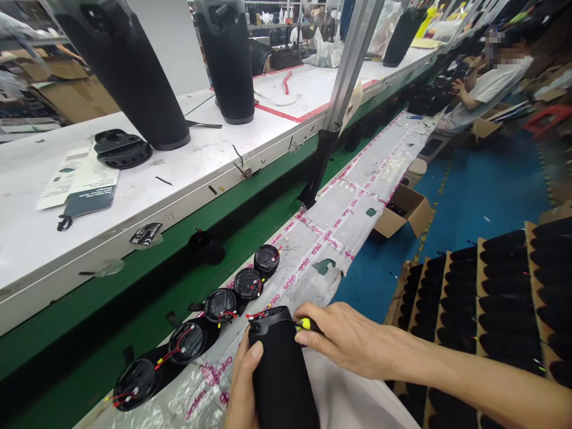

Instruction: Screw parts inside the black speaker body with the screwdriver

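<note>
A black cylinder [283, 372] with a fabric-like body stands tilted at the bottom centre, red wires showing at its top rim. My left hand [243, 381] is wrapped round its left side, thumb on the front. At the upper right of the cylinder, my right hand [333, 333] is closed on a small tool [308, 325] with a yellow and black handle; the tool's tip is hidden at the rim. Left of the cylinder, several similar black cylinders with wires on their tops, one of them the nearest [220, 305], form a row along the plastic-covered ledge.
A white bench [27, 173] at the left holds tall black cylinders [230, 65], a black round part [122, 149] and printed cards [92, 199]. A metal post [348, 65] rises at the bench edge. Trays of black cylinders [500, 298] and a cardboard box [404, 211] lie right. A person [491, 89] sits beyond.
</note>
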Available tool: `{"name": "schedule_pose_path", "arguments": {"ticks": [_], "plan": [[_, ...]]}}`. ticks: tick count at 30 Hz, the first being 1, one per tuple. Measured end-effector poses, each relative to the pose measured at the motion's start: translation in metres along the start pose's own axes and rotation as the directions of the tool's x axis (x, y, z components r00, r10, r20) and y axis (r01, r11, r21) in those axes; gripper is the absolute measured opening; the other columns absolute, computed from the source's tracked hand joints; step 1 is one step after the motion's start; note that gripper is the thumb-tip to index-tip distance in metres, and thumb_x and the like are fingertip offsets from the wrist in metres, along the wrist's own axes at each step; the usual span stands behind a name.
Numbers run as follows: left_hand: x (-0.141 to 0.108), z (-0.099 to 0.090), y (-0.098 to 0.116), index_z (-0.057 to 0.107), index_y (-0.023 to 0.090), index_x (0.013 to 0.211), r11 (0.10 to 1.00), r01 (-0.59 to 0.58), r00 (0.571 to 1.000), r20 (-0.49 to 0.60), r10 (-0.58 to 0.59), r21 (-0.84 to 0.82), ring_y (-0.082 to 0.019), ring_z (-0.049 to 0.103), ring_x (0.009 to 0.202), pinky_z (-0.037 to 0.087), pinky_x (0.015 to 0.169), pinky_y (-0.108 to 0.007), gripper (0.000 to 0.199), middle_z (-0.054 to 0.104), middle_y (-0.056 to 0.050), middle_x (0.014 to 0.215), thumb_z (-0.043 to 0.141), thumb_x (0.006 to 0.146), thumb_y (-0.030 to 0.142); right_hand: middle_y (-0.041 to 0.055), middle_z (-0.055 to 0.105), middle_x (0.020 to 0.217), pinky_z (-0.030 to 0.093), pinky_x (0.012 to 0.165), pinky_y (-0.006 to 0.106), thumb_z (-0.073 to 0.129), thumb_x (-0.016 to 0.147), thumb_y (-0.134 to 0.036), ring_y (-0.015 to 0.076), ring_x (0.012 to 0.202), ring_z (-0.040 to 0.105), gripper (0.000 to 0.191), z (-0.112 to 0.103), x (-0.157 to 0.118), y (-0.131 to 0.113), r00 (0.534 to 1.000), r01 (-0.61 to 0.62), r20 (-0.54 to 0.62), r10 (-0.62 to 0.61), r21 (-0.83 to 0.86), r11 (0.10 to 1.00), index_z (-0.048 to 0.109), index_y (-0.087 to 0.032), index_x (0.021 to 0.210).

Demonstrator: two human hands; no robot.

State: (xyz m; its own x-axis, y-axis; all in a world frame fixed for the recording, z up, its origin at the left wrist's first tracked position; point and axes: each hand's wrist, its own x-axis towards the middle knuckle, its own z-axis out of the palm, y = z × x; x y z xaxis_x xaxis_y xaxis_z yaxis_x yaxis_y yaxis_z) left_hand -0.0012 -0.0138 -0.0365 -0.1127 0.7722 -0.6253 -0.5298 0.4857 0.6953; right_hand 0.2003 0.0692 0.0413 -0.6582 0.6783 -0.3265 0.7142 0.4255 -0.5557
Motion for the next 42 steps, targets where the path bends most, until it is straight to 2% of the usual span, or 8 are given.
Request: {"name": "schedule_pose_path", "arguments": {"ticks": [5,10,13,16,22,29,34,42], "plan": [[-0.005,0.008,0.018,0.062,0.023,0.134,0.98,-0.113,0.989,0.117,0.095,0.163,-0.039,0.053,0.138,0.038,0.118,-0.051,0.068,0.069,-0.012,0.136,0.077,0.077,0.057,0.0021,0.067,0.083,0.042,0.069,0.036,0.035,0.111,-0.045,0.0229,0.072,0.064,0.032,0.0,0.004,-0.001,0.995,0.1,0.042,-0.094,-0.178,0.979,0.055,-0.02,0.107],[-0.003,0.015,0.034,0.066,0.022,0.127,0.953,-0.138,0.967,0.243,0.071,0.27,-0.04,0.063,0.124,0.042,0.111,-0.054,0.061,0.073,-0.012,0.126,0.08,0.077,0.055,0.0033,0.069,0.088,0.033,0.061,0.036,0.033,0.112,-0.043,0.023,0.069,0.065,0.032,-0.01,0.004,0.002,0.989,0.143,0.086,-0.122,-0.321,0.936,0.053,-0.02,0.103],[-0.002,0.02,0.036,0.065,0.022,0.127,0.938,-0.172,0.966,0.241,0.1,0.302,-0.041,0.063,0.123,0.045,0.108,-0.052,0.064,0.073,-0.012,0.126,0.082,0.075,0.055,0.0014,0.068,0.085,0.03,0.059,0.036,0.037,0.111,-0.042,0.0236,0.069,0.066,0.028,-0.021,0.002,0.002,0.991,0.118,0.097,-0.087,-0.38,0.917,0.053,-0.021,0.103],[-0.002,0.024,0.034,0.066,0.021,0.128,0.908,-0.212,0.97,0.188,0.151,0.361,-0.042,0.061,0.124,0.044,0.108,-0.052,0.067,0.072,-0.013,0.127,0.083,0.072,0.056,0.0008,0.066,0.089,0.026,0.056,0.037,0.037,0.112,-0.039,0.0222,0.068,0.065,0.025,-0.031,-0.001,-0.001,0.985,0.175,0.095,-0.147,-0.46,0.871,0.052,-0.021,0.102],[-0.001,0.022,0.026,0.068,0.019,0.131,0.906,-0.27,0.962,0.119,0.244,0.326,-0.046,0.054,0.135,0.043,0.112,-0.054,0.073,0.068,-0.016,0.138,0.088,0.067,0.05,0.0008,0.064,0.088,0.016,0.05,0.038,0.044,0.109,-0.03,0.0209,0.066,0.062,0.017,-0.045,0.003,-0.009,0.944,0.33,0.208,-0.258,-0.643,0.691,0.052,-0.023,0.097],[0.0,0.019,0.034,0.06,0.019,0.141,0.85,-0.271,0.961,0.174,0.214,0.452,-0.046,0.047,0.142,0.03,0.121,-0.058,0.081,0.061,-0.017,0.147,0.086,0.07,0.049,0.0011,0.059,0.08,0.026,0.053,0.039,0.05,0.102,-0.02,0.0224,0.069,0.06,0.006,-0.049,0.007,0.001,0.928,0.337,0.186,-0.322,-0.788,0.516,0.05,-0.022,0.097],[0.001,0.019,0.035,0.052,0.018,0.148,0.816,-0.225,0.971,0.195,0.14,0.533,-0.045,0.041,0.146,0.028,0.122,-0.057,0.089,0.054,-0.017,0.153,0.081,0.072,0.054,0.0021,0.057,0.08,0.033,0.054,0.038,0.054,0.091,-0.014,0.0228,0.066,0.058,0.013,-0.057,0.002,-0.001,0.908,0.346,0.202,-0.368,-0.856,0.384,0.052,-0.019,0.103],[-0.002,0.026,0.031,0.036,0.015,0.155,0.713,-0.179,0.982,0.173,0.081,0.678,-0.035,0.037,0.15,0.025,0.124,-0.053,0.092,0.045,-0.016,0.16,0.07,0.078,0.055,0.0034,0.054,0.074,0.031,0.049,0.037,0.049,0.088,-0.011,0.0233,0.058,0.055,0.016,-0.058,-0.001,-0.014,0.902,0.322,0.224,-0.37,-0.919,0.228,0.054,-0.017,0.102]]}}
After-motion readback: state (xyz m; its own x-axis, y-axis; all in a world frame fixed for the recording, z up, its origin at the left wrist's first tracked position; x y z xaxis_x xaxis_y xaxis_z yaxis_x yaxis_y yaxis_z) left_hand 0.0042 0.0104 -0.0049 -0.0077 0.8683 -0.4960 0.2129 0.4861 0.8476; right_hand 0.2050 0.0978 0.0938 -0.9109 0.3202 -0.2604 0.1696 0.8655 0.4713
